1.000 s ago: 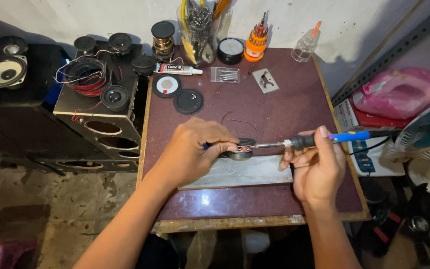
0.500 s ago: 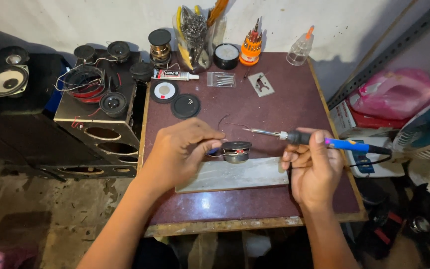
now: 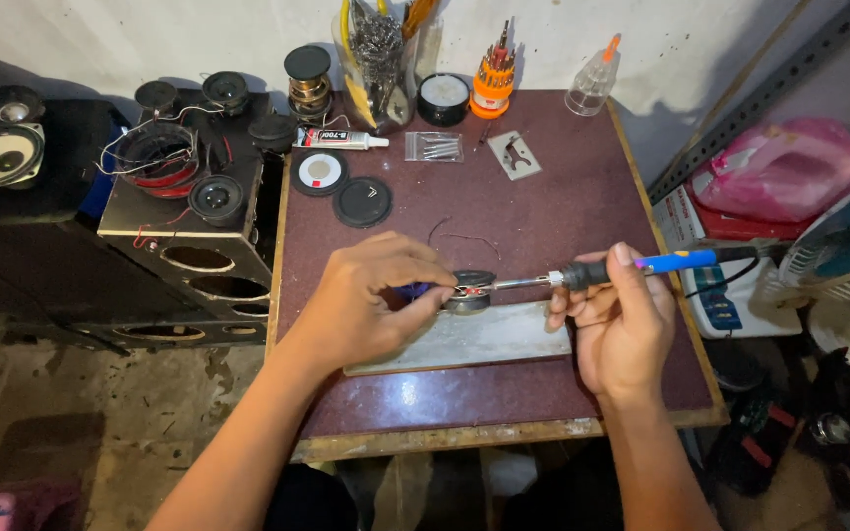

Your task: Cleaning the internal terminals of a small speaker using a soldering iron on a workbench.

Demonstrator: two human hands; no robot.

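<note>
Blue-handled soldering iron (image 3: pixel 632 267) gripped by right hand (image 3: pixel 617 320), left (image 3: pixel 371 300) seemingly pinching small speaker (image 3: pixel 469 288).

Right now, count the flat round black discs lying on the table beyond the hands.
2. The disc with a pale centre lies by the glue tube; the plain black disc lies beside it, to its right. None seems hidden.

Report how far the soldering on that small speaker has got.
Done: nothing finished is visible. In hand: the left hand steadies the small speaker on the grey slab, while the right hand holds the soldering iron, tip at the speaker's edge. Left: whether the joint is made cannot be told.
</note>
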